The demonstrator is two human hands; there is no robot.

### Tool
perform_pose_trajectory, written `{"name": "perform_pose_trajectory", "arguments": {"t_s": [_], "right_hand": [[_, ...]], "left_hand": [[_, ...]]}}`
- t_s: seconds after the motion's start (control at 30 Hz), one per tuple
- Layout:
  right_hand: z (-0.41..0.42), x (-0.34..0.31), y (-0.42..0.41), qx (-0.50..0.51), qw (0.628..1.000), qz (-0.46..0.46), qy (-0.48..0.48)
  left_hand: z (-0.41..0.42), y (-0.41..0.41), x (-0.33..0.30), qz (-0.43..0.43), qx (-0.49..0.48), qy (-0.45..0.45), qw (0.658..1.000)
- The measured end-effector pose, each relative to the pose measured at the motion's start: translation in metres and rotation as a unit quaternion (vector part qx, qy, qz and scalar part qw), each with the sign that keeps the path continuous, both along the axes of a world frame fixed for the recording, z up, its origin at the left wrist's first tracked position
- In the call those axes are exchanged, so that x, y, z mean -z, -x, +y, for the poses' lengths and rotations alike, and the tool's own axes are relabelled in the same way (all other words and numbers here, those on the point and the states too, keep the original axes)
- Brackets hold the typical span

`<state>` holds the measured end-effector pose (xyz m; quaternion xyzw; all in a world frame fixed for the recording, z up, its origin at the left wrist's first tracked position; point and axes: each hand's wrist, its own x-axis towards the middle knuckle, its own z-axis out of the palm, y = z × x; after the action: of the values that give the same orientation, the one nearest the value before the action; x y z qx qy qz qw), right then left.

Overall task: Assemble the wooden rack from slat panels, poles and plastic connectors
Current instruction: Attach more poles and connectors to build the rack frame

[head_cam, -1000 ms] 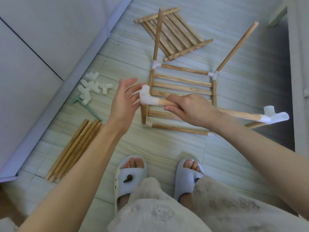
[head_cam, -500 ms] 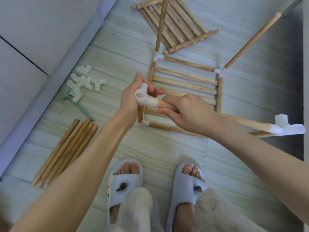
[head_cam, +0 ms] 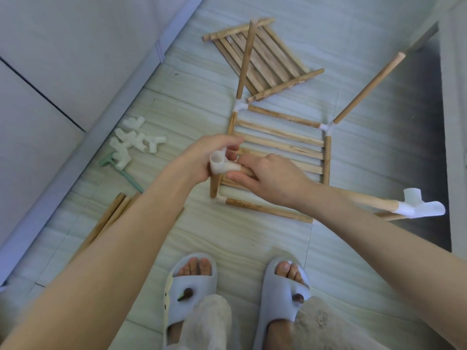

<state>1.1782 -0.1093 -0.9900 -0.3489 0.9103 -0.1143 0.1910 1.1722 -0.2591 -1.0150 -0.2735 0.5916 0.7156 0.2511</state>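
Two pale slippers (head_cam: 190, 286) stand on the tiled floor (head_cam: 252, 243) at the bottom of the view. Above them, the left hand (head_cam: 202, 157) curls its grip round a white plastic connector (head_cam: 222, 165) atop a short upright pole (head_cam: 214, 184); the right hand (head_cam: 267, 175) grips a horizontal pole (head_cam: 366, 199) plugged into that connector, whose far end carries a second connector (head_cam: 419, 208). Beneath the hands lies the part-built rack (head_cam: 280, 142), a slat panel with two poles rising from its far corners. To the left lie spare poles (head_cam: 111, 215), a heap of loose connectors (head_cam: 131, 142) and what seems a green tool (head_cam: 126, 176). Farther off, another slat panel (head_cam: 262, 59) lies flat on the floor beside a pale wall (head_cam: 75, 46)
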Motion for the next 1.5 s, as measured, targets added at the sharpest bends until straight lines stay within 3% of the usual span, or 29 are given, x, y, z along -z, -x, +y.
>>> {"name": "perform_pose_trajectory", "arguments": {"t_s": [0.23,0.8,0.97,1.17,1.33,1.5], "right_hand": [[-0.002,0.008,-0.002,-0.026,1.000,-0.008,0.012],[-0.004,0.013,0.000,-0.004,1.000,-0.018,-0.021],[0.014,0.000,0.003,0.003,1.000,-0.001,-0.019],[0.072,0.001,0.007,-0.022,0.998,0.040,-0.032],[0.068,0.009,0.005,-0.035,0.996,0.072,-0.032],[0.060,0.016,0.002,0.001,0.997,0.074,-0.023]], "left_hand": [[0.008,-0.005,0.008,0.064,-0.093,0.045,0.993],[0.004,-0.002,0.004,0.089,-0.017,0.178,0.980],[0.003,-0.001,-0.001,0.104,-0.018,0.144,0.984],[0.013,0.001,-0.001,0.087,-0.058,-0.033,0.994],[0.026,0.003,-0.002,0.059,-0.173,-0.083,0.980],[0.020,0.005,-0.001,0.107,-0.240,-0.062,0.963]]}}
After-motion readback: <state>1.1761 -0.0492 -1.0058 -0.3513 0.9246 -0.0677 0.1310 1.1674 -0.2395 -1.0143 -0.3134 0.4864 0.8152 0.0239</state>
